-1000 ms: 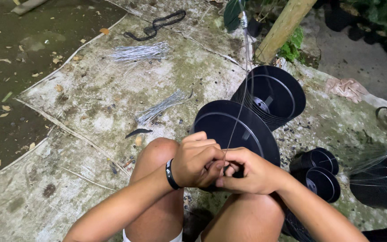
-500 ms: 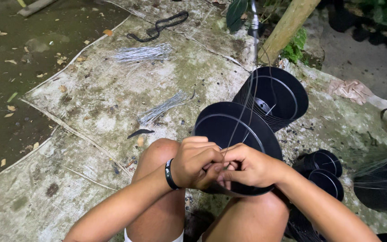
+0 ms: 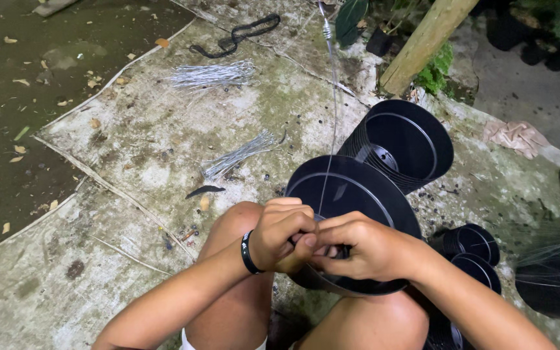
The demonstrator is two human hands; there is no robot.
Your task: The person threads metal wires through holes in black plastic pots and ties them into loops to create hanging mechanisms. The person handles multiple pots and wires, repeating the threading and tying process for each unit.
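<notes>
A black plastic plant pot (image 3: 351,191) rests between my knees with its mouth facing me. Both hands meet at its near rim. My left hand (image 3: 283,234), with a black band on the wrist, is closed around the rim and a thin wire. My right hand (image 3: 358,246) pinches the same spot from the right. A thin metal wire (image 3: 333,110) rises from the pot rim straight up and out of view at the top.
A stack of black pots (image 3: 403,139) lies on its side behind. Smaller pots (image 3: 471,249) sit at right, and a wired pot (image 3: 555,279) at far right. Two bundles of wires (image 3: 212,74) (image 3: 238,155) lie on the concrete, a wooden post (image 3: 422,42) beyond.
My hands stay together at the pot rim, fingers shifting slightly on the wire. The view has tilted a little, so the scene sits slightly lower in frame.
</notes>
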